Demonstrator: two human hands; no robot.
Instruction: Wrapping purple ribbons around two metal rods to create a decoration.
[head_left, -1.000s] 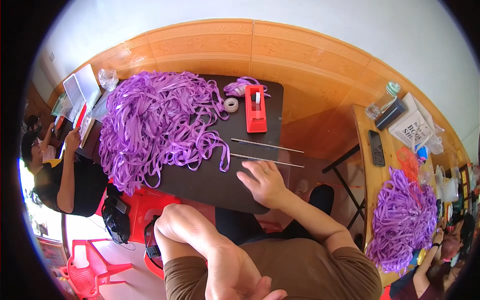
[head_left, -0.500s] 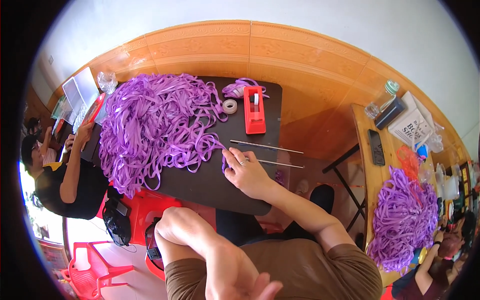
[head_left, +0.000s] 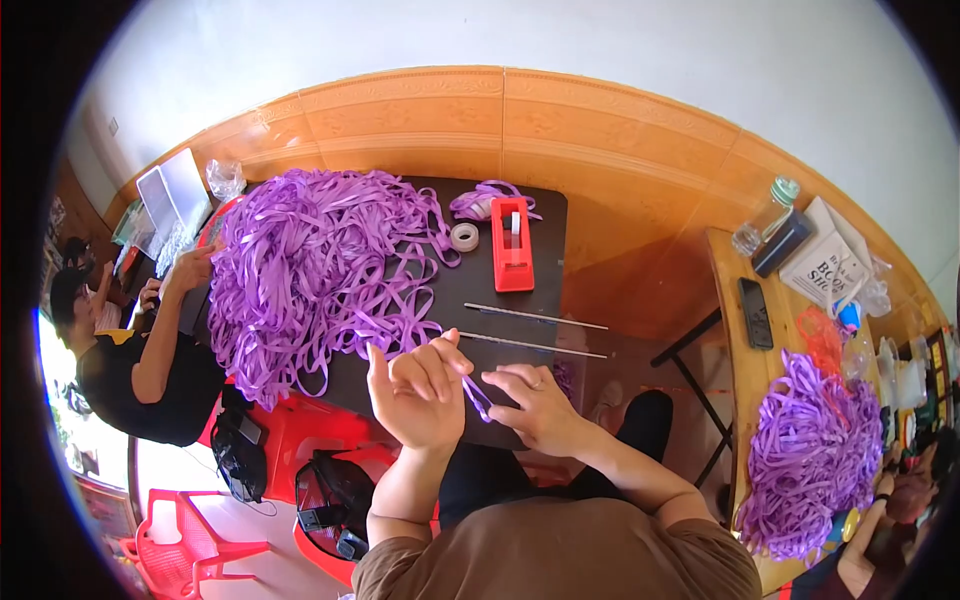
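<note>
A short stretch of purple ribbon [head_left: 477, 397] shows between my two hands, above the near edge of the dark table. Thumb and fingertips of my right hand [head_left: 545, 412] close on its lower end, and a ring sits on one finger. My left hand [head_left: 420, 395] is palm up beside it, thumb apart and fingers loosely bent. The ribbon meets the little-finger side of this hand, and whether it passes behind the fingers is hidden. Beyond my left hand spreads a big tangled pile of purple ribbon [head_left: 310, 260].
Two thin metal rods [head_left: 535, 316] lie beyond my right hand. Behind them stand a red tape dispenser [head_left: 513, 250] and a tape roll [head_left: 464, 237]. A co-worker [head_left: 140, 370] sits at left. On the right-hand wooden table are a phone [head_left: 755, 313] and another ribbon heap [head_left: 810, 455].
My left hand has risen from near my chest to beside the ribbon. The right hand has shifted slightly right and nearer to me. The co-worker's red-edged item is now mostly behind the pile.
</note>
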